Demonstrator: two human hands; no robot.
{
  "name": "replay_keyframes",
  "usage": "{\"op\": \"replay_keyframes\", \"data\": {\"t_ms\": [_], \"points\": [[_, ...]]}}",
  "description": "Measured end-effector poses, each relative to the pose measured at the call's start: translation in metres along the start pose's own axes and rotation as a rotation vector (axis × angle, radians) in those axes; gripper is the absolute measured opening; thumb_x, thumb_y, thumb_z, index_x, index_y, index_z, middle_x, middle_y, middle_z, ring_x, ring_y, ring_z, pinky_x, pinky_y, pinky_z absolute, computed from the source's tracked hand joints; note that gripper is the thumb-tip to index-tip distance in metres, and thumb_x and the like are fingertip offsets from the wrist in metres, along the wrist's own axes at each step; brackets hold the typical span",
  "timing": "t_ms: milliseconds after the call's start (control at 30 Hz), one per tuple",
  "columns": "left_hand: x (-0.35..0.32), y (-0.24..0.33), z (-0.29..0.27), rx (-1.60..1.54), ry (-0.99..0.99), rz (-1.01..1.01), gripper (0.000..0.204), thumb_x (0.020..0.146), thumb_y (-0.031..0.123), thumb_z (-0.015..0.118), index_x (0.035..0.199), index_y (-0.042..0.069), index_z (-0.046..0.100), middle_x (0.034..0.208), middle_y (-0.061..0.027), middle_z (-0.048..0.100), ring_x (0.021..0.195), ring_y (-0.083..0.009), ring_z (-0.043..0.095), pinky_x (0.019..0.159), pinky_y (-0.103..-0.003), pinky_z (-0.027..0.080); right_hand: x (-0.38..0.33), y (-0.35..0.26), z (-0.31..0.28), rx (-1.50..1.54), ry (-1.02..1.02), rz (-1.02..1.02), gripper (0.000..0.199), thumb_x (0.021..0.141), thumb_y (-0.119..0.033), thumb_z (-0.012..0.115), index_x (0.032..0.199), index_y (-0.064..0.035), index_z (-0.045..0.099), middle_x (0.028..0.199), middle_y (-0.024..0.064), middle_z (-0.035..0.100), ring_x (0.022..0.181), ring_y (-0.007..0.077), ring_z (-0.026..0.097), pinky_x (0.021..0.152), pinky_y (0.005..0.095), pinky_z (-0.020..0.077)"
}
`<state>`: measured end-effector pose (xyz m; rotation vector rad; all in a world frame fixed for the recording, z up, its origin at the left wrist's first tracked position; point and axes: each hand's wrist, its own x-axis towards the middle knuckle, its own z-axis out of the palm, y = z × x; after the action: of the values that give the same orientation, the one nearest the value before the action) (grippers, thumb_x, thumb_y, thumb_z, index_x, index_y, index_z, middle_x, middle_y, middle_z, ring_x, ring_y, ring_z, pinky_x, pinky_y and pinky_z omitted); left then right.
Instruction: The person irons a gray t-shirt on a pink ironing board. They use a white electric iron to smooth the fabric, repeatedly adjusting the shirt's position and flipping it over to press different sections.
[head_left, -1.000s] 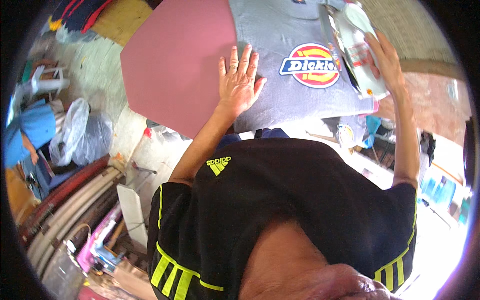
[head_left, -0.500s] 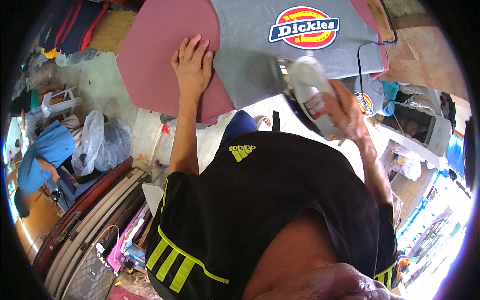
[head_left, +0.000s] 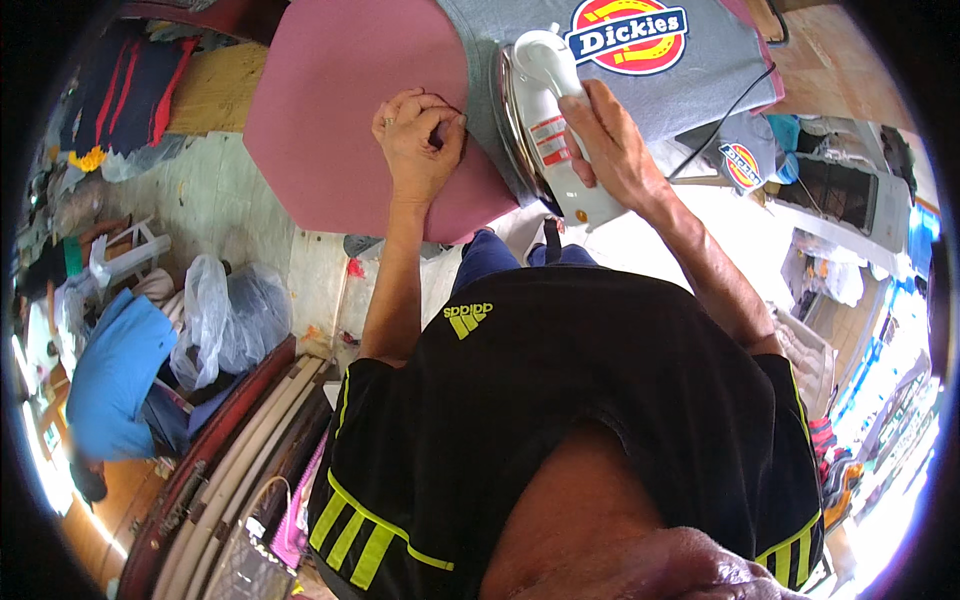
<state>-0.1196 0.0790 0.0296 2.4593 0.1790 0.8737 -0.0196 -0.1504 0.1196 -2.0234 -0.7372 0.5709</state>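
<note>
A grey shirt (head_left: 690,105) with a red, yellow and blue oval logo lies over a maroon padded board (head_left: 320,120). My left hand (head_left: 422,140) rests on the maroon surface just left of the shirt's curved edge. Its thumb and forefinger curl together in a pinch; anything between them is hidden. My right hand (head_left: 615,145) is closed round the handle of a white clothes iron (head_left: 552,75). The iron is tipped, its shiny metal soleplate facing left, over the shirt's near left part. Whether the soleplate touches the cloth cannot be made out.
A dark cord (head_left: 725,122) crosses the shirt on the right. Beyond it hangs a second logo on grey cloth (head_left: 740,165). To my left are clear plastic bags (head_left: 240,315), stacked long boards (head_left: 235,440) and a person in blue (head_left: 120,370). Folded dark clothing (head_left: 125,85) lies far left.
The iron has swung left and away from me, nearer my left hand. My left hand has gone from lying flat with fingers stretched to a curled pinch.
</note>
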Motion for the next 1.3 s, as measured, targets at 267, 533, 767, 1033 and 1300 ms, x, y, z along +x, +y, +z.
{"op": "replay_keyframes", "data": {"t_ms": [267, 533, 767, 1033, 1300], "points": [[0.013, -0.023, -0.011, -0.334, 0.008, -0.148, 0.007, 0.082, 0.007, 0.072, 0.089, 0.008, 0.070, 0.095, -0.0075, 0.068, 0.100, -0.0295, 0.062, 0.090, -0.041, 0.044, 0.009, -0.053, 0.051, 0.359, 0.108, 0.259, 0.035, 0.107, -0.036, 0.042, 0.106, -0.0009, 0.041, 0.064, 0.0072, 0.052, 0.050, 0.0135, 0.054, 0.044, 0.0336, 0.0453], [0.142, -0.118, 0.016, 0.004, 0.192, 0.111, 0.028, 0.090, 0.032, 0.069, 0.107, 0.010, 0.071, 0.110, -0.0153, 0.065, 0.110, -0.0351, 0.058, 0.093, -0.047, 0.046, 0.100, -0.050, 0.044, 0.205, 0.266, 0.102, 0.034, 0.107, -0.034, 0.045, 0.098, -0.0015, 0.039, 0.059, 0.0059, 0.051, 0.045, 0.0137, 0.053, 0.043, 0.0331, 0.0429], [0.247, -0.160, 0.069, 0.180, -0.084, -0.056, 0.050, 0.085, 0.056, 0.067, 0.113, 0.015, 0.074, 0.124, -0.0115, 0.063, 0.117, -0.0343, 0.055, 0.094, -0.052, 0.044, 0.079, -0.072, 0.047, 0.323, 0.249, 0.304, 0.032, 0.105, -0.033, 0.046, 0.097, -0.0029, 0.039, 0.061, 0.0062, 0.051, 0.045, 0.0125, 0.050, 0.042, 0.0303, 0.0393], [0.256, -0.176, 0.103, 0.186, 0.116, 0.087, 0.034, 0.087, 0.047, 0.066, 0.098, 0.017, 0.075, 0.095, -0.0051, 0.074, 0.089, -0.0321, 0.067, 0.073, -0.048, 0.049, 0.150, -0.065, 0.031, 0.259, 0.314, 0.234, 0.030, 0.107, -0.032, 0.044, 0.100, -0.0026, 0.044, 0.063, 0.0056, 0.049, 0.045, 0.0114, 0.047, 0.045, 0.0294, 0.0375], [0.255, -0.176, 0.097, 0.265, 0.091, 0.040, 0.036, 0.086, 0.051, 0.067, 0.092, 0.017, 0.076, 0.091, -0.0073, 0.075, 0.085, -0.0339, 0.068, 0.072, -0.047, 0.052, 0.063, -0.066, 0.060, 0.477, 0.317, 0.331, 0.036, 0.106, -0.035, 0.048, 0.113, -0.0006, 0.042, 0.064, 0.0054, 0.050, 0.047, 0.0125, 0.052, 0.041, 0.0305, 0.0405]]}}
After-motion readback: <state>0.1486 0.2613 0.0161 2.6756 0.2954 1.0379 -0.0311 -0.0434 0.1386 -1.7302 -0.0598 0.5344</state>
